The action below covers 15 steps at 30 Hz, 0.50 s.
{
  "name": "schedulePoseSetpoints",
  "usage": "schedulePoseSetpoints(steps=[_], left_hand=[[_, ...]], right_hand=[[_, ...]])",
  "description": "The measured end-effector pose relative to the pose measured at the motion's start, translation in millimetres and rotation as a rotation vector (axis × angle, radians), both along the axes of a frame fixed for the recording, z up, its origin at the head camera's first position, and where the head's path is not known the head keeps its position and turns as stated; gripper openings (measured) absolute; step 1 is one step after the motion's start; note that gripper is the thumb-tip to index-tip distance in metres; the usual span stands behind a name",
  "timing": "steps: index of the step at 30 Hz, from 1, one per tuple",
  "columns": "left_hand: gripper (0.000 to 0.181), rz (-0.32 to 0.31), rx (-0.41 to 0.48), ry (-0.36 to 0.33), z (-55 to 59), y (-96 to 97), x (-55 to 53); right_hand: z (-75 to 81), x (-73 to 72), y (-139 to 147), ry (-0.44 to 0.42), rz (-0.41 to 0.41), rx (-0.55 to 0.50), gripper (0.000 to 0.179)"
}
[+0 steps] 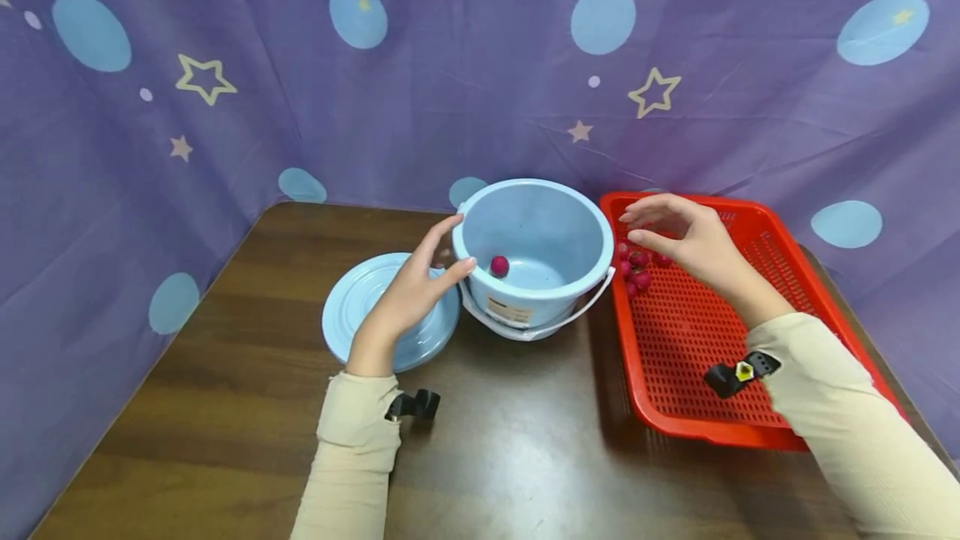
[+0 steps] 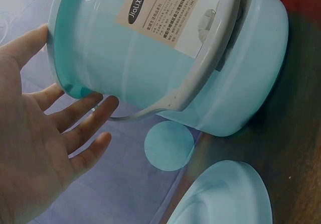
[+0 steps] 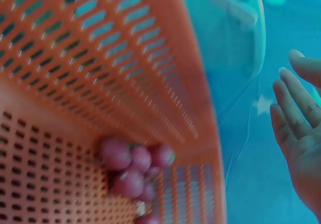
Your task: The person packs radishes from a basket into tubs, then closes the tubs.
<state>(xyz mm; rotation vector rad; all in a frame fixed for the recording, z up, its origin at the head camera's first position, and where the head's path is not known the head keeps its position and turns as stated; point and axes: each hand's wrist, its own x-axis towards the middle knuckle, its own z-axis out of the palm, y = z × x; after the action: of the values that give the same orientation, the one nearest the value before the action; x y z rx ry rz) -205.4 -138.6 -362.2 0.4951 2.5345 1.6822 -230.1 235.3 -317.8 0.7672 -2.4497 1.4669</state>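
A light blue bucket (image 1: 592, 277) stands upright at the back of the table, its white handle (image 1: 558, 326) hanging down in front. Inside it lies one red radish (image 1: 499, 266). My left hand (image 1: 414, 283) is at the bucket's left rim; in the left wrist view the thumb touches the rim while the relaxed fingers (image 2: 83, 128) spread beside the wall. Over the left side of a red basket (image 1: 663, 423) hovers my right hand (image 1: 693, 240), fingers loosely bent and nothing in them. Several radishes (image 3: 129, 184) are bunched in the basket's far left corner.
Left of the bucket, a round light blue lid (image 1: 348, 307) lies on the brown wooden table (image 1: 225, 407), partly behind my left hand. The basket's left wall stands close to the bucket. A purple patterned curtain (image 1: 465, 82) hangs behind the table.
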Motion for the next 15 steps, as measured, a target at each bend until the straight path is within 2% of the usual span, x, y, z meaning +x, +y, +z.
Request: schedulePoseSetpoints(steps=[8,15], left_hand=[[0.067,-0.01,0.006,0.011,-0.5,0.1,-1.0],[0.068,-0.009,-0.004,0.01,0.0,-1.2,-0.4]], right_hand=[[-26.6,-16.1,26.1,-0.096,-0.088,0.009,0.032],[-39.2,-22.8,36.8,-0.175,-0.159,0.054,0.035]])
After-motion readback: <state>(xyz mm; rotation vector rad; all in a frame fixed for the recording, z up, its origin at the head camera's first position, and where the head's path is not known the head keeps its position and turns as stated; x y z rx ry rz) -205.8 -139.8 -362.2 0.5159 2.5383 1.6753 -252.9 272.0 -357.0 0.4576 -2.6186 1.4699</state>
